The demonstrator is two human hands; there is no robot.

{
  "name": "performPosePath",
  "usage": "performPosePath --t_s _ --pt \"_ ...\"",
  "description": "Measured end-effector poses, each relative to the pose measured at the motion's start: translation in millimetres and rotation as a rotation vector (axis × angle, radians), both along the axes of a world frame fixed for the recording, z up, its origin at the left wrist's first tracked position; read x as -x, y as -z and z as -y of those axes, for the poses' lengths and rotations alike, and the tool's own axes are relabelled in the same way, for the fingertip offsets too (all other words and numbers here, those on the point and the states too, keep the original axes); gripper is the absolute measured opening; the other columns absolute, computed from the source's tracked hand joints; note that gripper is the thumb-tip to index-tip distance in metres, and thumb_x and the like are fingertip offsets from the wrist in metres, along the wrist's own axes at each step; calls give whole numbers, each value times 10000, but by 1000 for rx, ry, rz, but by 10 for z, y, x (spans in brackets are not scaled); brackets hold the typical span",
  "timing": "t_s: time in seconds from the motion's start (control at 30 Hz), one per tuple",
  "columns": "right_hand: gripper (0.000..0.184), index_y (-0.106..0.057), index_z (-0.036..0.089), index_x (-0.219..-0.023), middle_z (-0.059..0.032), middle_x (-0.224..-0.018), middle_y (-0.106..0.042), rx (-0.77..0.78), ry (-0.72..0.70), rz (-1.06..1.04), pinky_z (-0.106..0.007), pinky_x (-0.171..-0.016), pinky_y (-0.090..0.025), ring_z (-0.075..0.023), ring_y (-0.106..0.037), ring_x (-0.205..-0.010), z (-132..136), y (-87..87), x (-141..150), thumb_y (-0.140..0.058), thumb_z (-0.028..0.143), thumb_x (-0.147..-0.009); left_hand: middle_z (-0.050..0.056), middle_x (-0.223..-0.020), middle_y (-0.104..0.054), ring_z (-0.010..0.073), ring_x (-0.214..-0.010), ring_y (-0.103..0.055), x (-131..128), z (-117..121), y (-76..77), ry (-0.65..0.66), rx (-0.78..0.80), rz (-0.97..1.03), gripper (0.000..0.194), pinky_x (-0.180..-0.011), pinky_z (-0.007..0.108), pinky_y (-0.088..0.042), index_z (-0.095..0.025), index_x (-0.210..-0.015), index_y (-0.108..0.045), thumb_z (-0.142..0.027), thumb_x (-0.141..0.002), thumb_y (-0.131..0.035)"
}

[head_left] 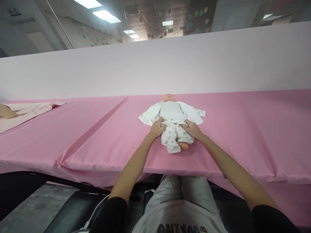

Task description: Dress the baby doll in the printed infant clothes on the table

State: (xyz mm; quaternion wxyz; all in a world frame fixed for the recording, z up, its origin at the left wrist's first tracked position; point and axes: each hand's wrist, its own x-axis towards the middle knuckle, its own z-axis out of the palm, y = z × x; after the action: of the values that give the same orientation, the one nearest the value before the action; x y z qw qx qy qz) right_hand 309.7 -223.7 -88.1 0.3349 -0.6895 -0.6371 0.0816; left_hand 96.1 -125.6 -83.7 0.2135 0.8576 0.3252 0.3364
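A baby doll (169,97) lies on its back on a pink tablecloth, head toward the wall. It wears a white top (172,110) whose sides spread out to left and right. White patterned pants (171,136) cover its legs, and one bare foot (184,146) shows at the right leg's end. My left hand (157,127) grips the pants at the left side of the waist, thumb on top. At the right side of the waist, my right hand (192,128) grips the pants in the same way. The fingertips of both hands are partly hidden in the cloth.
The pink tablecloth (97,139) has raised folds and hangs over the front edge. A pale pink cloth (36,111) lies at the far left, with a skin-toned object partly in view on it. A white wall (155,68) stands behind the table. A black chair (73,207) is below left.
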Motion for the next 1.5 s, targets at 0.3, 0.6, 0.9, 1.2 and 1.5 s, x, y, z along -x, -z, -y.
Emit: performPosePath --t_s 0.3,0.6,0.9,1.2,1.5 --pt "366 -384 217 -741 30 -622 -485 7 8 4 -256 -567 -285 -147 -474 -612 2 -1 -3 -413 568 -838 -31 -615 -450 153 -567 -420 -1 0 -6 -15 1 -22 157 -581 275 -298 -208 -894 -434 -230 -743 -398" --pt "372 -372 218 -736 34 -613 -470 1 1 -4 -258 -563 -281 -146 -461 -599 -4 10 -4 -410 574 -839 -38 -604 -427 148 -557 -402 0 -2 2 -11 -13 -11 140 -572 275 -283 -210 -884 -422 -224 -746 -401" --pt "363 -393 219 -749 24 -643 -500 12 8 2 -259 -567 -282 -155 -474 -622 -5 7 -6 -411 571 -837 -26 -632 -460 155 -581 -429 -2 3 -6 -11 -3 -13 139 -582 276 -302 -211 -877 -423 -234 -741 -401" --pt "360 -416 218 -753 16 -641 -514 10 12 27 -259 -563 -292 -158 -485 -618 -3 2 -5 -405 567 -838 -25 -641 -502 153 -576 -459 -15 30 -44 -75 27 -51 173 -583 276 -325 -212 -910 -458 -213 -742 -418" --pt "365 -391 220 -744 23 -641 -502 2 -2 7 -257 -568 -285 -156 -476 -616 10 -7 5 -404 572 -842 -26 -624 -492 152 -564 -450 -11 35 -45 -54 -6 -49 173 -582 278 -322 -204 -922 -466 -221 -763 -400"
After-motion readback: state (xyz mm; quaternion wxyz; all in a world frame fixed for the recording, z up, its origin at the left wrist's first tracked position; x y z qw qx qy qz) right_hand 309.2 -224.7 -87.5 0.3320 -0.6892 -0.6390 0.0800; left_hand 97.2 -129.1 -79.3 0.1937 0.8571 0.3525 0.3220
